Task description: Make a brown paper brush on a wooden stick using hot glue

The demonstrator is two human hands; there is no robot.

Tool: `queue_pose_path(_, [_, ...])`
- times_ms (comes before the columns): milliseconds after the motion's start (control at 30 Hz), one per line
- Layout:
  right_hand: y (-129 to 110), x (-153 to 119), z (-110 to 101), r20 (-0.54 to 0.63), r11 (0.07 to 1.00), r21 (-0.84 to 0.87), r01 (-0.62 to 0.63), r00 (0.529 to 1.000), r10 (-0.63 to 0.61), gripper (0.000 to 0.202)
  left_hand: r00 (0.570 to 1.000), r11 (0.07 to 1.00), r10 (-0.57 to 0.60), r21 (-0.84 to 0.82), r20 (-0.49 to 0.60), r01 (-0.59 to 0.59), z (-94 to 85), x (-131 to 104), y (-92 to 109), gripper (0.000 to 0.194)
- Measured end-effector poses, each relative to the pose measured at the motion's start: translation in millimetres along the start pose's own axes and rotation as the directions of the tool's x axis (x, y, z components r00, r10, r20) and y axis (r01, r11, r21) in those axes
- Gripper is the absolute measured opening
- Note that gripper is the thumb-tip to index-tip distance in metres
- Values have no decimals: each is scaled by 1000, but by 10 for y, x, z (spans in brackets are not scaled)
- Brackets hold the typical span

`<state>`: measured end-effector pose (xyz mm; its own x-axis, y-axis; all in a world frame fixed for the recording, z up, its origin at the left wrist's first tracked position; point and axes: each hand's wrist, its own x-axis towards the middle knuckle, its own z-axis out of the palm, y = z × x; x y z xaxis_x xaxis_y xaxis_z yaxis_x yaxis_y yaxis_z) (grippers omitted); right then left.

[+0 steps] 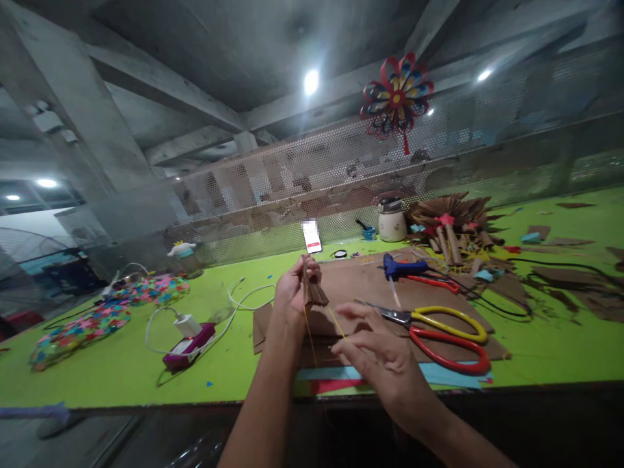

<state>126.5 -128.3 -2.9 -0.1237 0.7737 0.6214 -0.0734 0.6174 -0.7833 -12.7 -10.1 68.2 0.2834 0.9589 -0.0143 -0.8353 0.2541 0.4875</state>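
Observation:
My left hand is closed around a folded bundle of pleated brown paper, held upright above the brown sheets. A thin yellow string runs from the bundle toward my right hand, and another length hangs down below the bundle. The fingers of my right hand are partly spread beside the string; whether they grip it is too blurred to tell. Scissors with one yellow and one red handle lie on the brown sheets, just right of my right hand.
A blue glue gun lies behind the scissors. Paper fans and a jar stand at the back right. A phone leans behind my hands. Left are a purple power strip, a white cable and colourful star pieces.

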Motion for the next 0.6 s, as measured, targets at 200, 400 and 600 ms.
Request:
queue_pose_path(200, [106,176,111,-26,939,327,110,994,-108,23,997,999,37,-32,-70,-39,-17,7,-25,24])
queue_pose_path(400, [12,124,230,-150,980,197,-7,988,37,24,995,998,48,-44,-88,-52,-112,126,-60,26])
queue_pose_path(600, [-63,-7,309,-201,992,127,-25,978,50,23,992,995,85,-40,-92,-89,-140,227,-83,28])
